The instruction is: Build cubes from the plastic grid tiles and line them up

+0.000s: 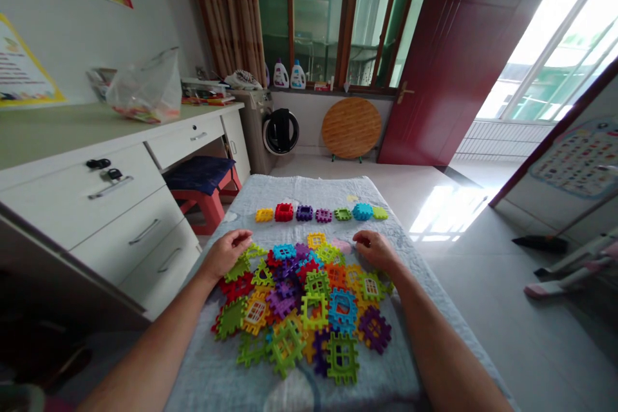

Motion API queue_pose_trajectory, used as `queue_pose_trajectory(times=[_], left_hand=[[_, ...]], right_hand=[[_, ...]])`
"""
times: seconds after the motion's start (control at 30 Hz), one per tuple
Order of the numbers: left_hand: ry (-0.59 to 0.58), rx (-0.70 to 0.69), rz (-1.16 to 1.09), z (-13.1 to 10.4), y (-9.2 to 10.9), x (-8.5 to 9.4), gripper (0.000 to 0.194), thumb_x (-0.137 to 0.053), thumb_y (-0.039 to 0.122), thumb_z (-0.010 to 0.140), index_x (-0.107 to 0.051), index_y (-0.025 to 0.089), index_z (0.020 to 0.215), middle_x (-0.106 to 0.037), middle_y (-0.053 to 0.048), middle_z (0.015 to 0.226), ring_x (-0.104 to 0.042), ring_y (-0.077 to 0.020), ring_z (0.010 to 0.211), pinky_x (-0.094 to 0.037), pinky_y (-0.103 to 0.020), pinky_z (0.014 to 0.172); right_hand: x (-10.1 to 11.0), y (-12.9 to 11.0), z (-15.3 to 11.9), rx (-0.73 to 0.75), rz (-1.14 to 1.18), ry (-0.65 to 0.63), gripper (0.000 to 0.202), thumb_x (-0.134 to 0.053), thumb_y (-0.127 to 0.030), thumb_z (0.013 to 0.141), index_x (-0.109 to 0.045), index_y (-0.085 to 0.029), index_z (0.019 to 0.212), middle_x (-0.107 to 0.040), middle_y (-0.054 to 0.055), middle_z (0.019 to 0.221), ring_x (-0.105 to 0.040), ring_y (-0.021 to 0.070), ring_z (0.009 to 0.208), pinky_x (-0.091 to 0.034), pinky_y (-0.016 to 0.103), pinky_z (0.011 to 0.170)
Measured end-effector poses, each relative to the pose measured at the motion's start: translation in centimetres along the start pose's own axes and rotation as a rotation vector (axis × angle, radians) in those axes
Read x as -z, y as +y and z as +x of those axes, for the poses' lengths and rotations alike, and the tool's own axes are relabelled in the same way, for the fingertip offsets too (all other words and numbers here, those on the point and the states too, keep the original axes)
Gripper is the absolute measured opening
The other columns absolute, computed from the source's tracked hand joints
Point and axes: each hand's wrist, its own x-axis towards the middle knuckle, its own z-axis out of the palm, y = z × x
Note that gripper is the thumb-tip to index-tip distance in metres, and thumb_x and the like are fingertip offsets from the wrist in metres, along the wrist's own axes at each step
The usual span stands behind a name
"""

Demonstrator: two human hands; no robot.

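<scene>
A heap of colourful plastic interlocking building blocks lies on the cloth-covered table, several with window-like openings. My left hand rests at the heap's upper left edge, beside green blocks. Its fingers are loosely curled, with a gap to the thumb and nothing visible in them. On the opposite side, my right hand rests on the cloth, half open and apparently holding nothing. Beyond both hands runs a row of block pieces: yellow, red, dark purple, light purple, green, blue and light green.
A pale patterned cloth covers the table. To the left stand a white desk with a plastic bag and a red stool with a dark cushion. A washing machine, a round wooden board and a red door are farther back.
</scene>
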Motion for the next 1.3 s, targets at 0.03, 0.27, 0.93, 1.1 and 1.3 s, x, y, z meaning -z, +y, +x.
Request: queue_pose_trajectory(times=[0.03, 0.27, 0.93, 1.1, 1.3], left_hand=[[0.004, -0.003, -0.008, 0.0, 0.0, 0.0, 0.05, -0.058, 0.056, 0.067, -0.064, 0.016, 0.097, -0.07, -0.007, 0.095, -0.065, -0.023, 0.088, -0.05, -0.033, 0.085], [0.012, -0.026, -0.027, 0.1, -0.4, -0.2, 0.048, -0.061, 0.054, 0.066, -0.066, 0.016, 0.095, -0.071, -0.007, 0.092, -0.066, -0.0224, 0.085, -0.051, -0.033, 0.083], [-0.04, -0.034, -0.036, 0.5, -2.0, 0.0, 0.05, -0.062, 0.055, 0.069, -0.064, 0.017, 0.102, -0.071, -0.007, 0.097, -0.066, -0.0221, 0.089, -0.051, -0.031, 0.084], [-0.038, -0.012, -0.067, 0.4, -1.7, 0.0, 0.053, -0.065, 0.057, 0.066, -0.066, 0.017, 0.1, -0.071, -0.007, 0.098, -0.066, -0.0227, 0.09, -0.051, -0.032, 0.085], [-0.037, -0.015, -0.086, 0.4, -1.5, 0.0, 0.053, -0.066, 0.057, 0.064, -0.066, 0.017, 0.1, -0.071, -0.007, 0.096, -0.066, -0.0229, 0.09, -0.052, -0.033, 0.085]], right_hand=[[0.0, 0.1, -0.1, 0.004, 0.005, -0.017, 0.021, -0.05, -0.019, 0.071, -0.068, -0.018, 0.083, -0.063, 0.0, 0.066, -0.053, 0.0119, 0.058, -0.04, 0.024, 0.057], [0.6, -2.2, -0.2, 0.172, 0.036, -0.058, 0.011, -0.058, -0.023, 0.077, -0.068, -0.019, 0.08, -0.066, 0.002, 0.079, -0.057, 0.0144, 0.074, -0.042, 0.026, 0.07], [0.1, -2.0, 0.8, 0.093, -0.038, 0.345, 0.003, -0.054, -0.018, 0.073, -0.053, -0.019, 0.071, -0.051, 0.0, 0.072, -0.045, 0.0124, 0.064, -0.036, 0.025, 0.062], [0.4, -1.4, 0.0, 0.195, -0.172, -0.011, 0.007, -0.065, -0.025, 0.07, -0.063, -0.019, 0.074, -0.055, 0.002, 0.078, -0.053, 0.0158, 0.073, -0.04, 0.03, 0.074], [1.1, -1.4, 0.0, 0.218, -0.124, 0.056, 0.018, -0.057, -0.01, 0.071, -0.067, -0.02, 0.082, -0.061, 0.004, 0.089, -0.055, 0.0188, 0.087, -0.037, 0.036, 0.089]])
